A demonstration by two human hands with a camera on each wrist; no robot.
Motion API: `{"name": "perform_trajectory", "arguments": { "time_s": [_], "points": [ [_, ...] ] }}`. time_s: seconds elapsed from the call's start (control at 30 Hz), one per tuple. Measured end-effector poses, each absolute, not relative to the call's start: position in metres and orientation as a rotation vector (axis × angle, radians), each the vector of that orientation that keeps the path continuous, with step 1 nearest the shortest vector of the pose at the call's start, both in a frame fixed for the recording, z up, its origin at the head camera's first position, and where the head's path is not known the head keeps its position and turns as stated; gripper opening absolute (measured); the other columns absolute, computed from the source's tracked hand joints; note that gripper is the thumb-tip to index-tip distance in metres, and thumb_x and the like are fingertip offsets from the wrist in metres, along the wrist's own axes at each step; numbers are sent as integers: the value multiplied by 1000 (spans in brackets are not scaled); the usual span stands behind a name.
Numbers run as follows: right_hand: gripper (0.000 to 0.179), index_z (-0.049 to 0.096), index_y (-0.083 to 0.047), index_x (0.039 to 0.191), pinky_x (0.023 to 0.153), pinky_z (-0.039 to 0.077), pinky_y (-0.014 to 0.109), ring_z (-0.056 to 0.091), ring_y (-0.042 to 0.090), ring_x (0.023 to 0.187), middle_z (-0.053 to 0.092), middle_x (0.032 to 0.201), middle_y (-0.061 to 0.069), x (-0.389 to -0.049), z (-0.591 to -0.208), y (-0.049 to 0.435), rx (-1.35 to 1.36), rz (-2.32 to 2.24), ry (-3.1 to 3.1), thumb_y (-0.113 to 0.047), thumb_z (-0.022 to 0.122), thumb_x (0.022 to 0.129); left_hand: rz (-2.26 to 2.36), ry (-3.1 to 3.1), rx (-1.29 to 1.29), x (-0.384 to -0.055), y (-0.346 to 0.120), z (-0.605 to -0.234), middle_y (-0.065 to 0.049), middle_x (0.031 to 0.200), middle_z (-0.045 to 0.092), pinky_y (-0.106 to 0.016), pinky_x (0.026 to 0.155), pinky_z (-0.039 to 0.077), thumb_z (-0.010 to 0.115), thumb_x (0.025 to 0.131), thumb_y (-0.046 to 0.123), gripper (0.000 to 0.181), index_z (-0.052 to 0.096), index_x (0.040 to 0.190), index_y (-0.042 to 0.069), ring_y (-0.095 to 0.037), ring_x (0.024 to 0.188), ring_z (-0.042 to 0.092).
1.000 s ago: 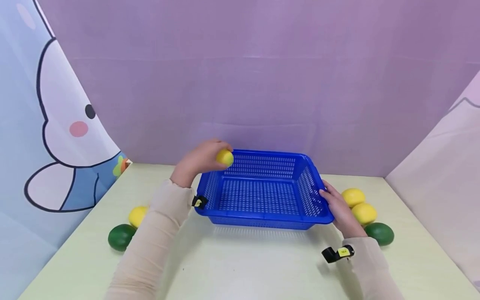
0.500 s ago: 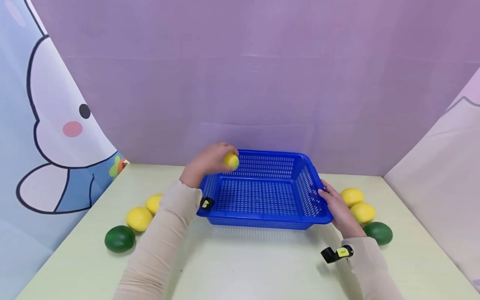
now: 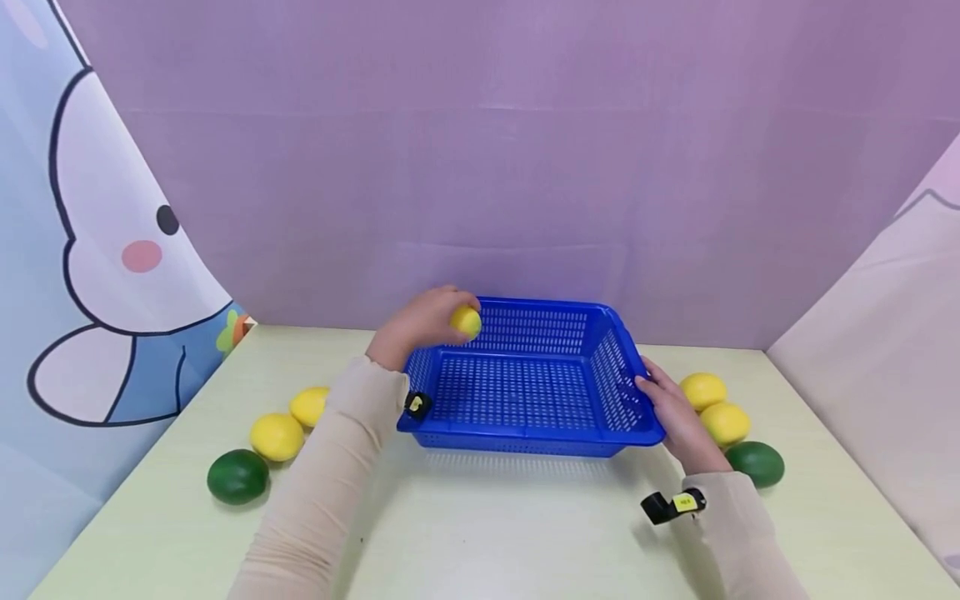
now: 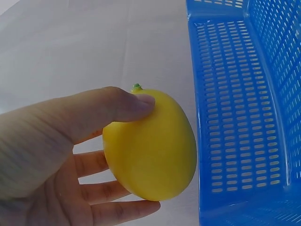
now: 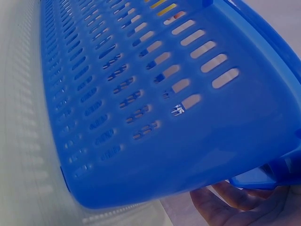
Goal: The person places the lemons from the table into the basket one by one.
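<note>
My left hand (image 3: pixel 422 322) holds a yellow lemon (image 3: pixel 467 322) over the back left corner of the blue plastic basket (image 3: pixel 525 434). Up close in the left wrist view, the thumb lies across the top of the lemon (image 4: pixel 155 150) near its green stem, with the fingers behind and below. My right hand (image 3: pixel 678 421) grips the basket's right rim, thumb on the rim and fingers underneath. In the right wrist view the slotted basket wall (image 5: pixel 155 174) fills most of the picture, with the fingers (image 5: pixel 207 205) at its lower edge. Nothing lies inside the basket.
Left of the basket, two yellow lemons (image 3: pixel 277 437) and a dark green avocado-shaped fruit (image 3: pixel 237 477) lie in a row on the pale table (image 3: pixel 465 533). Two more lemons (image 3: pixel 726 424) and another green fruit (image 3: pixel 756 463) sit beyond the right forearm. A purple curtain (image 3: pixel 480 167) hangs behind.
The left hand has moved a little to the right with the lemon, farther over the basket, uncovering the lemons at left. The right hand keeps its grip on the rim.
</note>
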State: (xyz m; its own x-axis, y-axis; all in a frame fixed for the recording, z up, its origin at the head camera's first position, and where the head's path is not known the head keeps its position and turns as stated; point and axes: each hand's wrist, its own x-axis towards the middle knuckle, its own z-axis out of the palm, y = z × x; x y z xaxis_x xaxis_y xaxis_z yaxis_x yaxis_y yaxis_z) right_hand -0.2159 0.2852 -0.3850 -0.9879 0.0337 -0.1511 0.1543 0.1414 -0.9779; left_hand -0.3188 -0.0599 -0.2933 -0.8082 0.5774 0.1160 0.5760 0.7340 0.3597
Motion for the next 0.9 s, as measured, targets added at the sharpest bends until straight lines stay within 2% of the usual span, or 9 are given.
{"name": "perform_trajectory", "arguments": {
  "time_s": [0.27,0.5,0.7,0.9],
  "points": [
    [58,3,-15,152,76,52,26,55,7,89,29,142,24,-212,-380,283,191,-1999,2298,-30,29,103,590,2886,975,-321,-59,-287,-11,121,56,-41,91,45,69,82,13,42,59,123,8,-26,104,49],
    [58,2,-17,152,78,52,26,54,10,94,26,146,24,-209,-375,281,223,-1968,2299,-31,28,102,526,2860,980,-325,-61,-278,-11,118,57,-39,87,45,67,83,14,42,59,123,7,-25,100,49],
    [58,3,-18,152,76,53,26,55,8,90,26,145,24,-212,-377,281,229,-1988,2282,-31,29,103,513,2826,978,-337,-55,-278,-8,117,58,-37,88,45,68,83,14,42,59,123,8,-24,100,49],
    [58,3,-16,152,76,51,23,54,7,90,26,144,22,-214,-377,281,217,-2014,2268,-29,30,102,533,2767,972,-348,-50,-278,-11,121,57,-39,90,45,68,84,12,44,57,126,5,-26,103,50]
  ]
}}
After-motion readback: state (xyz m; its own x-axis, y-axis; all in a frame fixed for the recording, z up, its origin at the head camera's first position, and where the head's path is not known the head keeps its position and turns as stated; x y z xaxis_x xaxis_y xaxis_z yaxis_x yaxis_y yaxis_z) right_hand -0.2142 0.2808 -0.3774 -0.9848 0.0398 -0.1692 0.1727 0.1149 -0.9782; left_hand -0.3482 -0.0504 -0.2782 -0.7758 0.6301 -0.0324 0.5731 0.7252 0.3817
